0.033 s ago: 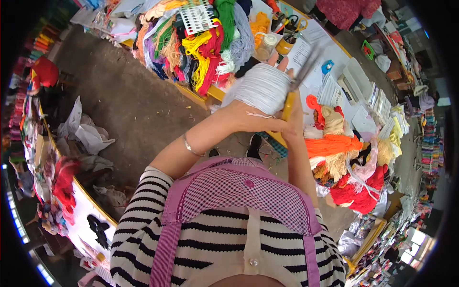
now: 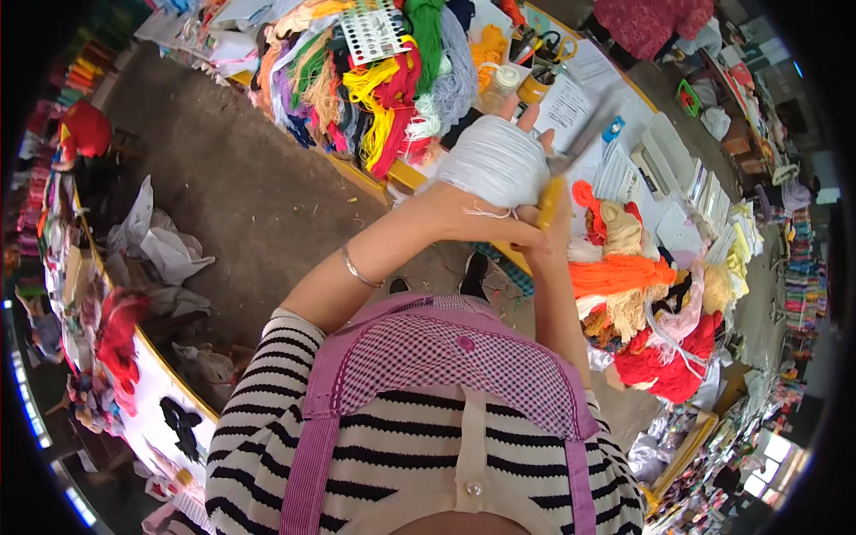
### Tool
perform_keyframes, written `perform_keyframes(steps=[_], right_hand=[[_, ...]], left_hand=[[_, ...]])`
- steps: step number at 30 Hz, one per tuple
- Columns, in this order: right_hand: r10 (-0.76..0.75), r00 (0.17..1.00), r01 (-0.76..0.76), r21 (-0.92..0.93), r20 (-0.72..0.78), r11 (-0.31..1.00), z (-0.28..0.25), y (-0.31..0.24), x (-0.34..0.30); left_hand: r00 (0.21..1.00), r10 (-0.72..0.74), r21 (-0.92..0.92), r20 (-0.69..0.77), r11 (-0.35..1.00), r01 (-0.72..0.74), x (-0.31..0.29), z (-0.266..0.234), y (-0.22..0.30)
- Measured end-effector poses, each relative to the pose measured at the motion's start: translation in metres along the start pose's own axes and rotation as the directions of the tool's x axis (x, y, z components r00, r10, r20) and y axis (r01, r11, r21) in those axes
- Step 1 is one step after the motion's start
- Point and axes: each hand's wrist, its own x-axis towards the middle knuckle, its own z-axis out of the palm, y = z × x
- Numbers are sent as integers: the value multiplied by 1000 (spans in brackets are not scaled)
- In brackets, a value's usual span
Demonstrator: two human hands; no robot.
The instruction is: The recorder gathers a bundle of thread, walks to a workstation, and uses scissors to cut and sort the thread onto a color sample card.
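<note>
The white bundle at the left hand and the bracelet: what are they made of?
The white bundle looks like matte thread, perhaps cotton or synthetic: fine parallel strands and loose ends show. The bracelet appears to be polished metal, judging by its silvery shine.

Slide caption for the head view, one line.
White yarn wraps the left hand while the right hand holds a yellow-handled tool, multicoloured skeins heaped nearby.

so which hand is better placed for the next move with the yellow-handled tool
Likely the right hand: it already holds the yellow-handled tool, while the left hand has white thread wound around it.
</note>
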Motion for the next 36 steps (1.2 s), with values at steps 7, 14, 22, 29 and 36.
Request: perform_keyframes(steps=[7,14,22,29,36], right_hand=[[-322,892,326,-44,-318,944,-64,31,-23],[-175,984,169,-128,-33,977,-46,58,-37],[76,864,-213,225,498,951,-10,40,-51],[131,790,-324,227,598,918,11,43,-47],[-8,764,-199,248,645,948,17,41,-38]], left_hand=[[977,-205,-205,-55,960,190,-45,-37,-79],[940,-332,-994,-82,101,-51,-14,-35,-29],[873,-480,-586,-86,-684,-434,-8,-27,-35],[913,-403,-470,-69,-793,-386,-10,-39,-34],[886,-461,-529,-56,-739,-418,-18,-42,-39]])
